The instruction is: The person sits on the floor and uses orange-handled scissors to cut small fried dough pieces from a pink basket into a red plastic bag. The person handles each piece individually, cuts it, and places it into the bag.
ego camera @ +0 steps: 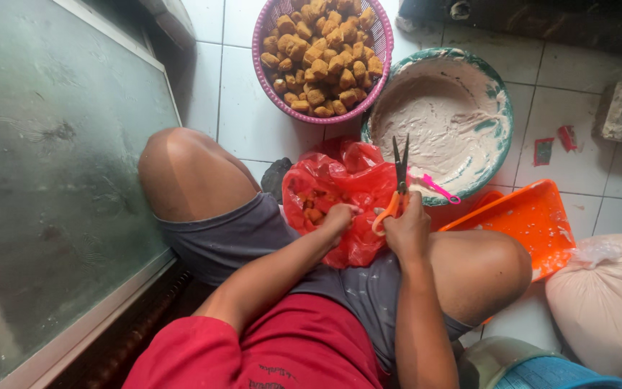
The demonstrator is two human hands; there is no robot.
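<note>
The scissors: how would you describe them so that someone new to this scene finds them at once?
Start at the big round basin smeared with pale batter. Just left of its lower rim lies a red plastic bag. The scissors stand upright between them in the right hand, dark blades open, the only tool with orange handles.

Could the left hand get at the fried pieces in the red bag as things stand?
Probably yes. The left hand is already at the open mouth of the red bag, with nothing between. The right hand holds scissors just beside it.

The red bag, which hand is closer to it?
Left. The left hand reaches into the red bag, touching it. The right hand holds orange-handled scissors beside the bag's right edge.
</note>
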